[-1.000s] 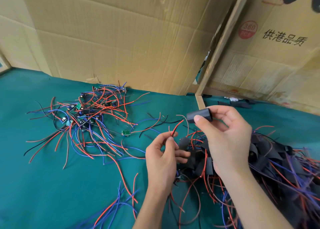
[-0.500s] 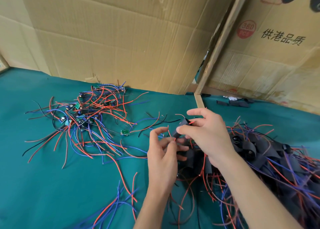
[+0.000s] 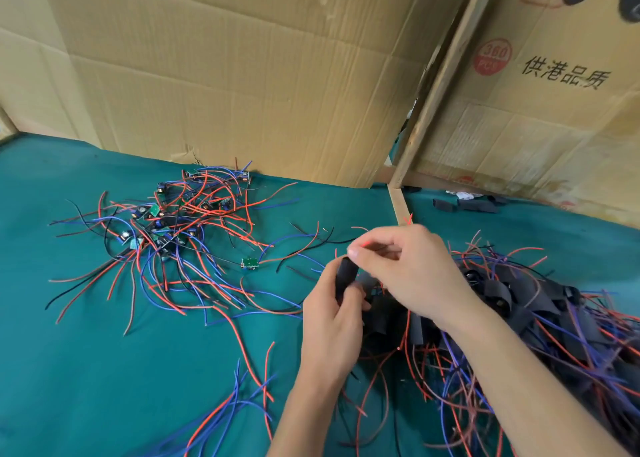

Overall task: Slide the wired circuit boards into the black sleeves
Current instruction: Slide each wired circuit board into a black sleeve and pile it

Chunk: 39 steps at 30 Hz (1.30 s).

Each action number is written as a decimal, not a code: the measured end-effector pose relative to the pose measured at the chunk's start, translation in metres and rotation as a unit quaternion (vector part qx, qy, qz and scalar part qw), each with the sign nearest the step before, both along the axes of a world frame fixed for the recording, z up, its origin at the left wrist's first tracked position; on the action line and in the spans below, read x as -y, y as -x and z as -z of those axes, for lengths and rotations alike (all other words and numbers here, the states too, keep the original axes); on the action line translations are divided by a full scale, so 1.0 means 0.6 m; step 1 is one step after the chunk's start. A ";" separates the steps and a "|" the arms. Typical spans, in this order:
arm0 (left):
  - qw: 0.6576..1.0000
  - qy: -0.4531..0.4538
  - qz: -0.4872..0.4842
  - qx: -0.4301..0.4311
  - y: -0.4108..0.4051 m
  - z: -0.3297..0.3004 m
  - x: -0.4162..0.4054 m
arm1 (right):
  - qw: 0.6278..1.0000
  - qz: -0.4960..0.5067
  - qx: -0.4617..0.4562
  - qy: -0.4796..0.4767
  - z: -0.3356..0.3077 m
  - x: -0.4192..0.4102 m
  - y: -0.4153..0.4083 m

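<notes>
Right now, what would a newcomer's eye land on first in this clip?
Probably the two hands at centre: the left hand grips a black sleeve while the right hand pinches at its top end. Next, the tangle of red and blue wired boards on the green cloth at left, and the dark pile of sleeved boards at right.

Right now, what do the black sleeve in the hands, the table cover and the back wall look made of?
Black sleeve: matte black, soft-looking tube, probably heat-shrink plastic; the loose ones in the pile lie flattened and creased.
Table cover: teal cloth, matte, with slight wrinkles and no glare; likely felt or woven fabric.
Back wall: corrugated cardboard, plain brown, showing fold creases and a dented lower edge.
</notes>
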<state>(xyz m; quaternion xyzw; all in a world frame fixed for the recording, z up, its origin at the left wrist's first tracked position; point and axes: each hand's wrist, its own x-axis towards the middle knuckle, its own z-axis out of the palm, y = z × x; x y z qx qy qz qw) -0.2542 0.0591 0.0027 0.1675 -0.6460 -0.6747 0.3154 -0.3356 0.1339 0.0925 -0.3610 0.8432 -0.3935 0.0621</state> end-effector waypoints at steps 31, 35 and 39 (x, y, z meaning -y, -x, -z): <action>0.840 -0.380 0.354 -0.157 -0.025 -0.027 0.017 | 0.936 0.010 0.199 0.290 -0.070 0.048 0.028; 0.841 -0.374 0.358 -0.155 -0.022 -0.023 0.016 | 0.927 0.031 0.208 0.310 -0.067 0.047 0.032; 0.847 -0.364 0.361 -0.140 -0.021 -0.024 0.016 | 0.915 0.060 0.215 0.336 -0.065 0.051 0.033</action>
